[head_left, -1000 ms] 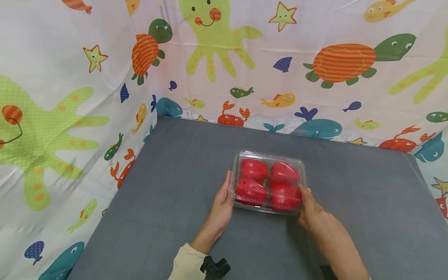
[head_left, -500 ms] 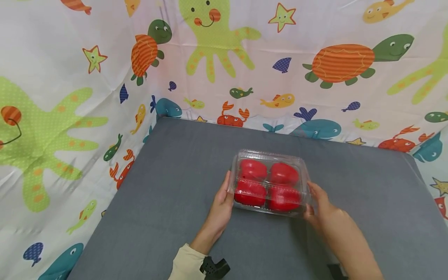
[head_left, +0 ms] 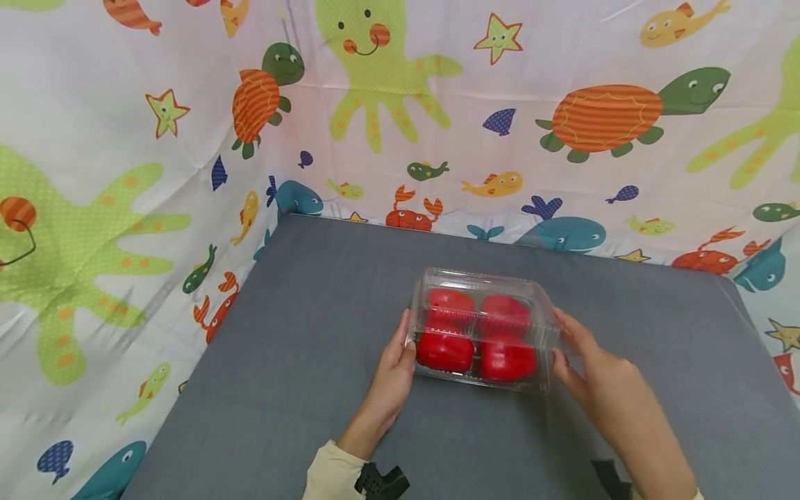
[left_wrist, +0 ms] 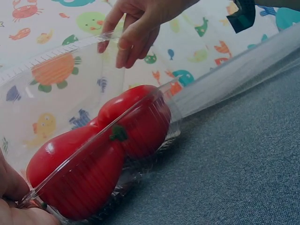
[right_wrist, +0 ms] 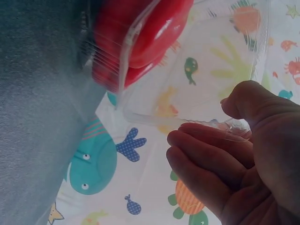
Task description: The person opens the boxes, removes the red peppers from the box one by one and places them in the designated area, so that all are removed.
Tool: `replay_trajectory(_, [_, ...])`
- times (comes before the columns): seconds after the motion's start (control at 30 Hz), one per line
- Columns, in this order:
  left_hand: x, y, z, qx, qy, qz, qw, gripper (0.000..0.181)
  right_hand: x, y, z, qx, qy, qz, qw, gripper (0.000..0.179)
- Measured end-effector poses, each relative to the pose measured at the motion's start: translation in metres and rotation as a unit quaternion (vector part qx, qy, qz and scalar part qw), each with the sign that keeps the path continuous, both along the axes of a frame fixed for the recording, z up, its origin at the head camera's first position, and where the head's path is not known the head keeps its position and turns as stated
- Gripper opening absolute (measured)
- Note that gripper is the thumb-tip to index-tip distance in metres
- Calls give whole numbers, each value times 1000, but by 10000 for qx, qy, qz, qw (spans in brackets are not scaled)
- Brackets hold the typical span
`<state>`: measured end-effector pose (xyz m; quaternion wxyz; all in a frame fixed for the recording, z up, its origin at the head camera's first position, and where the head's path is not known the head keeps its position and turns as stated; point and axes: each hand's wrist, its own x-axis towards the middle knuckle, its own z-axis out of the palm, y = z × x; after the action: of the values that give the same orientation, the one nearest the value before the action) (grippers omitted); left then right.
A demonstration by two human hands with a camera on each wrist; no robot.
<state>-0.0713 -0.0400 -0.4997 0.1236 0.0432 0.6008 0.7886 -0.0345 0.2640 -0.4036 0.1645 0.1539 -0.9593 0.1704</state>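
A clear plastic clamshell container (head_left: 544, 385) holds several glossy red vegetables (head_left: 445, 349), which look like bell peppers; a green stem shows in the left wrist view. Its lid (left_wrist: 61, 93) is raised and see-through. My left hand (head_left: 390, 378) grips the container's left rim, thumb and fingers on the edge, as the left wrist view also shows. On the other side, my right hand (head_left: 609, 382) holds the lid by its edge. In the right wrist view the lid corner lies between the right thumb and fingers (right_wrist: 187, 161).
Grey cloth (head_left: 300, 347) covers the table under the container. White fabric with printed sea animals (head_left: 606, 118) hangs behind and along the left. Dark devices are strapped to the left wrist (head_left: 382, 482) and the right wrist (head_left: 611, 478).
The lid has lifted from lying over the red vegetables to standing raised. My right hand has moved right with the lid's edge, while my left hand has stayed on the container.
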Motion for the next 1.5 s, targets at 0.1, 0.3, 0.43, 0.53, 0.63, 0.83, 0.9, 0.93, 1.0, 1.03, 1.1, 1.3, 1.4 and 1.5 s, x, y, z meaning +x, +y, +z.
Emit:
replay_trajectory(0.1, [-1,0,-1,-33,48,-14,10000,68,-4,1,3,15,209,-29,9998,95])
replay_trajectory(0.3, [-3,0,-4,-133,180,-100,9997,67,-11,2,9,-91,322,-99,9994,92])
replay_trajectory(0.43, [-3,-1,-6,-125,168,-128,9997,67,-15,1,12,-194,269,-193,9993,87])
replay_trajectory(0.53, [-3,-1,-5,-88,167,-148,9997,66,-19,0,16,-288,294,-238,9989,85])
replay_trajectory(0.63, [-3,-2,-5,-75,159,-148,9997,66,-22,0,18,-366,326,-252,9985,84])
replay_trajectory(0.83, [-3,-3,-5,-134,89,-155,9998,66,-28,-1,22,-479,398,-235,9978,84])
replay_trajectory(0.9, [-3,-3,-4,-124,114,-180,9997,66,-31,0,22,-549,442,-228,9973,83])
replay_trajectory(0.93, [-3,-3,-4,-117,133,-188,9997,66,-33,0,22,-607,465,-218,9968,82])
replay_trajectory(1.0, [-4,-3,-4,-103,173,-198,9996,66,-36,2,22,-722,473,-227,9960,80])
replay_trajectory(1.03, [-4,-3,-4,-106,188,-201,9996,66,-38,3,22,-791,479,-231,9954,78])
replay_trajectory(1.1, [-4,-3,-3,-126,194,-210,9995,66,-41,4,22,-902,488,-269,9944,74])
replay_trajectory(1.3, [-4,-4,-2,-264,155,-237,9992,67,-47,8,18,-1271,489,-329,9901,64])
replay_trajectory(1.4, [-4,-5,-2,-276,181,-224,9992,67,-52,9,17,-1441,493,-355,9877,60])
replay_trajectory(1.5, [-4,-5,-1,-269,217,-225,9991,67,-57,10,15,-1553,488,-398,9859,56])
